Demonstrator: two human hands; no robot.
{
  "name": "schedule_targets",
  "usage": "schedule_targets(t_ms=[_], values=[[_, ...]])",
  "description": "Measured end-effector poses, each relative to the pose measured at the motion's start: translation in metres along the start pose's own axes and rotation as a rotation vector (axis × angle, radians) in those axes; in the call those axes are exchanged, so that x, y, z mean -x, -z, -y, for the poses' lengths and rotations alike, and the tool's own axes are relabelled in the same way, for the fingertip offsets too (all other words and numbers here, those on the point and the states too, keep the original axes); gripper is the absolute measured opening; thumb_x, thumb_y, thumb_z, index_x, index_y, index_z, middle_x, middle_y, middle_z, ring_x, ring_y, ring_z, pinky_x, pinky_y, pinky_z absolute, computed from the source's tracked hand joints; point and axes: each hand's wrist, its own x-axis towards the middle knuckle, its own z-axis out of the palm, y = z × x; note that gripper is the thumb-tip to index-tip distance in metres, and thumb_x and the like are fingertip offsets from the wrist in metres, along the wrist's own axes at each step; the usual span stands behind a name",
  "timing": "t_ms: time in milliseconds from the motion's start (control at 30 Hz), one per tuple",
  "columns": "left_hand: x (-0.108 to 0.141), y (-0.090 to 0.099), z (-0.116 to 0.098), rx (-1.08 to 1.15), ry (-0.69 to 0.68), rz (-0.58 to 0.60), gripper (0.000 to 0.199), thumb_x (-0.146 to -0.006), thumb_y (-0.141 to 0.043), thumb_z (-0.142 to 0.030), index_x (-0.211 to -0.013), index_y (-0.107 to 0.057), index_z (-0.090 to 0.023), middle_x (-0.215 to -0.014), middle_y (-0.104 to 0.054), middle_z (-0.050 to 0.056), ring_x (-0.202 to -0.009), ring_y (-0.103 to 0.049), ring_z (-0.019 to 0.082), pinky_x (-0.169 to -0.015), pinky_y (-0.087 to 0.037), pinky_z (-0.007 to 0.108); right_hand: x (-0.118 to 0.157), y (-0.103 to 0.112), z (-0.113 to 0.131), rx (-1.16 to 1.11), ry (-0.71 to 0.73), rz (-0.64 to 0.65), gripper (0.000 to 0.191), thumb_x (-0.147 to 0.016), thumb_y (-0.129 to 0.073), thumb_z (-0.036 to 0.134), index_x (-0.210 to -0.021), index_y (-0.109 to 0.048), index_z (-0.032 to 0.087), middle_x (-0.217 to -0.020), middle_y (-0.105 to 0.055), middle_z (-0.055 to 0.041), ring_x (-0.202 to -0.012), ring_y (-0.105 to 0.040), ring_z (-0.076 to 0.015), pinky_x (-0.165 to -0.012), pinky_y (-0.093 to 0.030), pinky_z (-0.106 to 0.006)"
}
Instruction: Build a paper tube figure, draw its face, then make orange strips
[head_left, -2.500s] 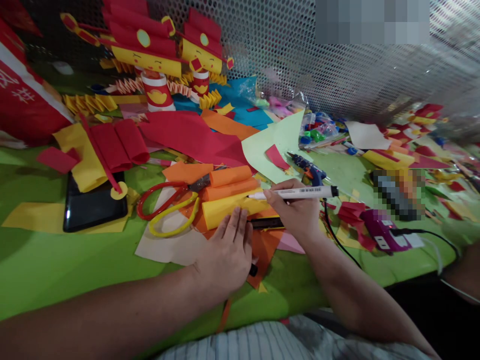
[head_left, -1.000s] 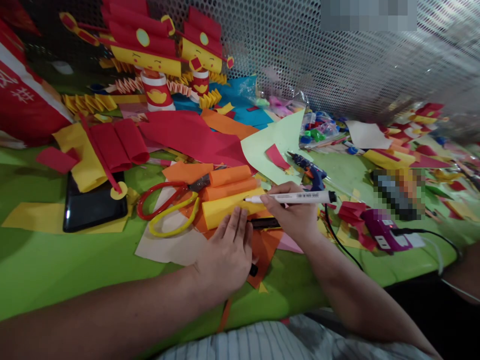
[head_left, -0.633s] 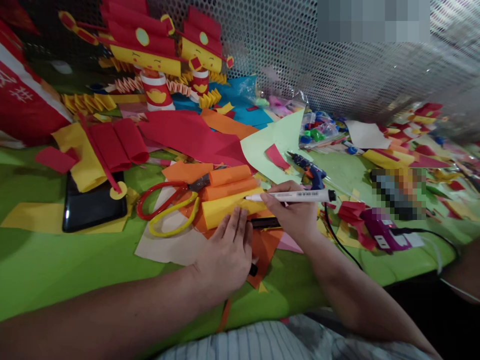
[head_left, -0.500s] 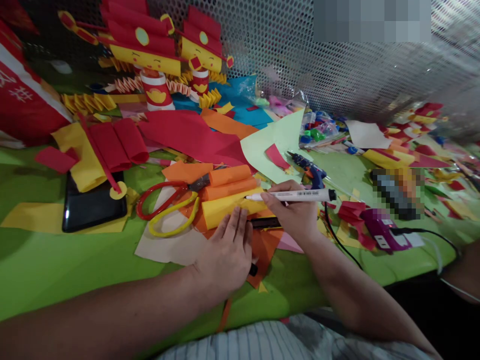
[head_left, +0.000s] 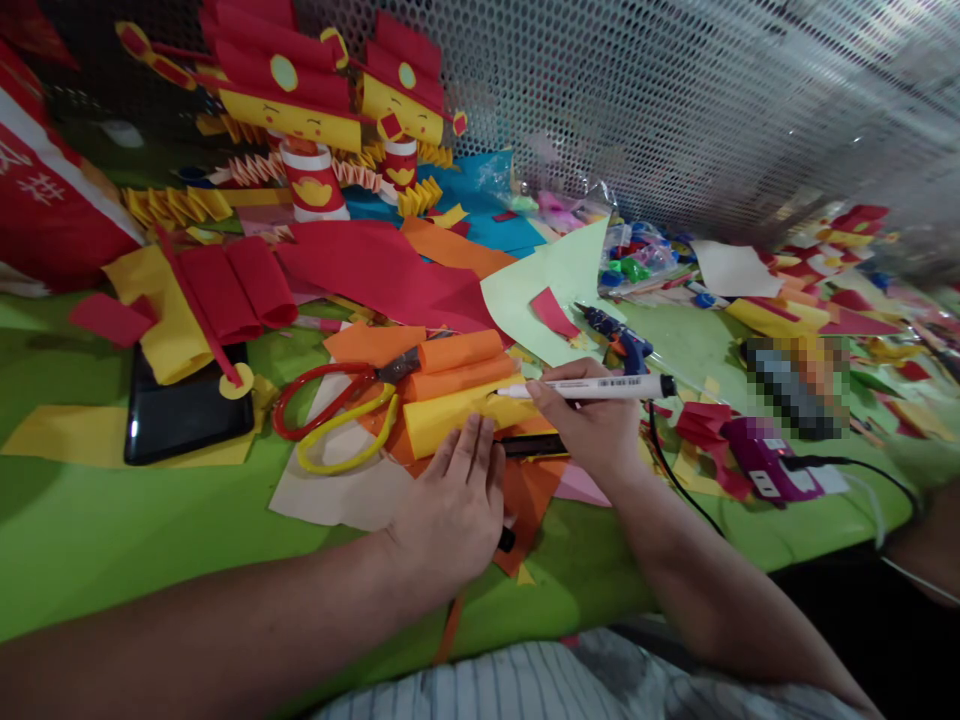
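My right hand (head_left: 595,420) grips a white marker (head_left: 600,387) with a black end. Its tip meets the yellow rolled paper (head_left: 457,412), where a short dark line shows. The fingers of my left hand (head_left: 457,505) lie stretched flat on the roll's near side. A small black cap-like piece (head_left: 507,540) shows at that hand's edge; whether the hand touches it I cannot tell. Behind the yellow paper are orange paper rolls (head_left: 459,364). Scissors (head_left: 330,420) with red and yellow handles lie to the left. A dark, long object (head_left: 531,446) lies partly under the roll.
Two red-and-yellow paper figures (head_left: 313,190) stand at the back left. A phone (head_left: 184,420) lies under paper pieces. A glue gun (head_left: 622,345) and a purple power socket (head_left: 772,465) with a cable are to the right. Paper scraps cover much of the green tabletop (head_left: 300,560).
The marker tip has shifted slightly right and up on the yellow paper, and a short dark line now shows by it. My left hand has stayed in place.
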Motion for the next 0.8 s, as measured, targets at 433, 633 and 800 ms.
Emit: schedule_targets(t_ms=[433,633,800], values=[[-0.0001,0.0004,-0.0005,0.002,0.01,0.0,0.047,-0.09,-0.04,-0.032,-0.115,-0.06,0.001,-0.126,-0.055,0.026,-0.12,-0.052,0.033,-0.096,-0.043,0.042,-0.0003,0.001,-0.0005,0.026,0.023,-0.021,0.017,-0.073,-0.067,0.03,-0.064,-0.056,0.021,-0.048,-0.054,0.0051,-0.042,-0.048,-0.009,-0.039,-0.038,-0.021],[-0.0012,-0.0003,-0.0014,0.01,0.021,-0.038,0.045,-0.087,-0.044,-0.031,-0.112,-0.063,0.002,-0.124,-0.056,0.027,-0.119,-0.053,0.035,-0.095,-0.044,0.042,0.0008,0.0034,-0.0044,-0.145,-0.04,-0.034,0.025,-0.076,-0.066,0.043,-0.071,-0.056,0.02,-0.054,-0.057,0.0028,-0.045,-0.053,-0.0105,-0.041,-0.042,-0.022],[-0.0004,-0.0022,-0.0027,0.005,0.025,-0.038,0.044,-0.087,-0.044,-0.03,-0.112,-0.062,0.001,-0.124,-0.057,0.025,-0.119,-0.053,0.034,-0.095,-0.045,0.043,0.0017,0.0053,-0.0033,-0.242,-0.097,-0.02,0.027,-0.073,-0.067,0.044,-0.079,-0.054,0.021,-0.063,-0.059,0.0027,-0.051,-0.056,-0.0104,-0.043,-0.044,-0.021]])
